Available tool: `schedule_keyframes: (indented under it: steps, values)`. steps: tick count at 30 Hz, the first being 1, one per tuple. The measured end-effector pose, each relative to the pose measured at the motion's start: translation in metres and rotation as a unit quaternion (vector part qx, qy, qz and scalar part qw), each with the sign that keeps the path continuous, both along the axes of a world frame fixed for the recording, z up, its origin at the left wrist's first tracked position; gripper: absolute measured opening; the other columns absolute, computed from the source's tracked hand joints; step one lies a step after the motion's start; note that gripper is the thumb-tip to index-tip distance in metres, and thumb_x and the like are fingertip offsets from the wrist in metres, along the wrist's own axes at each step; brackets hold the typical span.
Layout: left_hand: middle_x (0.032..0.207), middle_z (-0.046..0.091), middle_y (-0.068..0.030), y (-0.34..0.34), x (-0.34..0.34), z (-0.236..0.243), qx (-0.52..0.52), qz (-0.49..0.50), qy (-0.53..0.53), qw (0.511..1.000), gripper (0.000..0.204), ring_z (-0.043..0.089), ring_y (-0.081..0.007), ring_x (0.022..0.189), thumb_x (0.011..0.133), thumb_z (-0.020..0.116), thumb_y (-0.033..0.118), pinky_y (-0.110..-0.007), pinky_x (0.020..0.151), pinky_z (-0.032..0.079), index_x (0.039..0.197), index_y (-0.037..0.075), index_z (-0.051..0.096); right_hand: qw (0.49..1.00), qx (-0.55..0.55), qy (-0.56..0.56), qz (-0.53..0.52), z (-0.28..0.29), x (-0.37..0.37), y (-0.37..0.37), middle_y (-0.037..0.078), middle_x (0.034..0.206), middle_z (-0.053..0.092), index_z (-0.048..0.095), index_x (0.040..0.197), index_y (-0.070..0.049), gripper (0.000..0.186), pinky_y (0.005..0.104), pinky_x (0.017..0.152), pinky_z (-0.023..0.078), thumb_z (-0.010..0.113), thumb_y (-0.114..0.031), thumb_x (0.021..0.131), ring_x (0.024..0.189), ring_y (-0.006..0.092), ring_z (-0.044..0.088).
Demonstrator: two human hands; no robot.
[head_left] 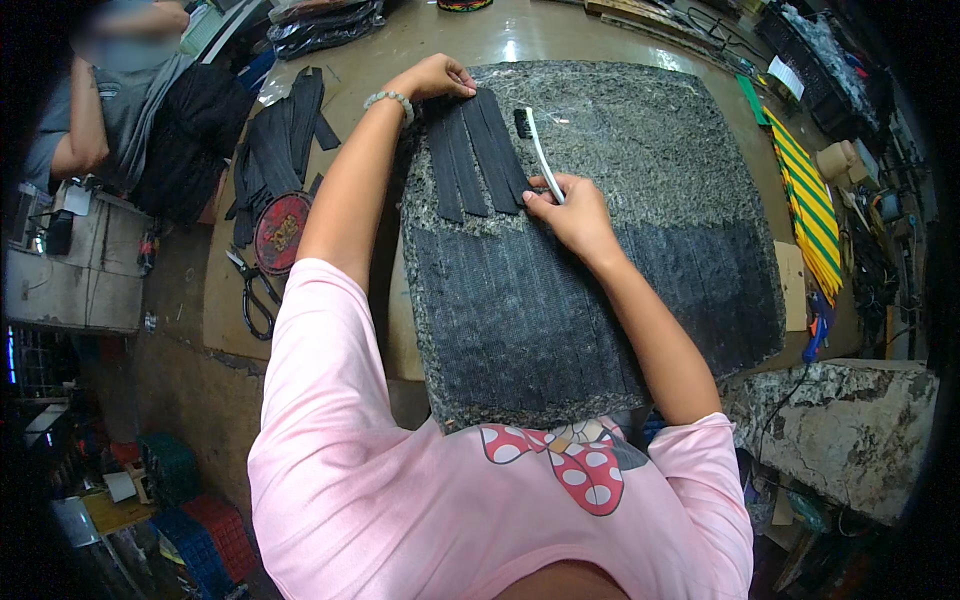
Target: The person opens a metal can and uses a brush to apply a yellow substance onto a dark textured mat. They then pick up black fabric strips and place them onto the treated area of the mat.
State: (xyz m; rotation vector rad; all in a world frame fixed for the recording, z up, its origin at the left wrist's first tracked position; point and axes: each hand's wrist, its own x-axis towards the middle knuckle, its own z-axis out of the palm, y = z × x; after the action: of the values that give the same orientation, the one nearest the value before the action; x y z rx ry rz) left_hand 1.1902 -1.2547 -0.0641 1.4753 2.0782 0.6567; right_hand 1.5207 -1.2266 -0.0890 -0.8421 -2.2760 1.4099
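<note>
Thumb and fingers of my left hand (438, 77) pinch the far end of a black strip (497, 150). My right hand (578, 215) holds a small brush (544, 158) with a white handle and dark bristles, its head pointing away from me. The same hand's thumb and fingertips touch the strip's near end. Several more black strips (452, 165) lie just left of this one, side by side. Beneath everything is a thick, rough grey slab (640, 130). Its near half is covered by closely laid black strips (520, 310).
At the left are a pile of black strips (280, 130), a round red tin (282, 232) and black-handled scissors (255, 300). A yellow-and-green striped bundle (805, 200) lies on the right side. Another person (80, 120) sits at the far left. A rough block (840, 420) stands near right.
</note>
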Motion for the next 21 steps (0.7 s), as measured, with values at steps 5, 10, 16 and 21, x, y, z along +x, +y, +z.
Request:
schedule_keyframes:
  steps: [5, 10, 16, 21]
  values:
    - [0.094, 0.070, -0.0076, 0.001, 0.001, -0.005, 0.050, 0.046, -0.026, 0.997, 0.032, 0.063, -0.0155, 0.084, 0.073, 0.081, 0.019, -0.029, 0.078, 0.049, 0.101, 0.006, 0.072, 1.000, 0.012, -0.011, -0.005, 0.003, 0.003, -0.004, 0.008, 0.069, 0.067, 0.069, 0.103, -0.002, 0.032, 0.0324, 0.061, 0.051, 0.074, -0.022, 0.078, 0.061, 0.0176, 0.064]
    - [0.088, 0.068, -0.0045, -0.001, 0.001, -0.006, 0.060, 0.046, -0.009, 0.997, 0.034, 0.060, -0.0118, 0.079, 0.073, 0.082, 0.020, -0.026, 0.073, 0.048, 0.102, 0.006, 0.072, 1.000, 0.008, -0.014, -0.002, 0.003, 0.002, -0.010, 0.009, 0.067, 0.066, 0.069, 0.103, -0.001, 0.032, 0.0332, 0.062, 0.050, 0.073, -0.021, 0.078, 0.061, 0.0184, 0.064]
    - [0.085, 0.067, -0.0024, -0.009, 0.005, -0.005, 0.088, 0.043, -0.039, 0.994, 0.034, 0.058, -0.0090, 0.075, 0.076, 0.080, 0.021, -0.024, 0.070, 0.047, 0.104, 0.003, 0.071, 1.000, 0.029, -0.013, 0.000, 0.007, 0.004, -0.016, 0.010, 0.067, 0.066, 0.068, 0.102, 0.001, 0.031, 0.0344, 0.062, 0.050, 0.072, -0.019, 0.079, 0.061, 0.0209, 0.065]
    - [0.085, 0.068, -0.0032, -0.013, 0.009, -0.008, 0.104, 0.062, -0.031, 0.992, 0.036, 0.060, -0.0093, 0.077, 0.075, 0.081, 0.022, -0.024, 0.072, 0.047, 0.103, 0.002, 0.071, 1.000, 0.027, -0.007, -0.001, 0.009, 0.005, -0.017, 0.011, 0.067, 0.066, 0.068, 0.102, 0.002, 0.032, 0.0351, 0.062, 0.050, 0.072, -0.020, 0.079, 0.062, 0.0223, 0.066]
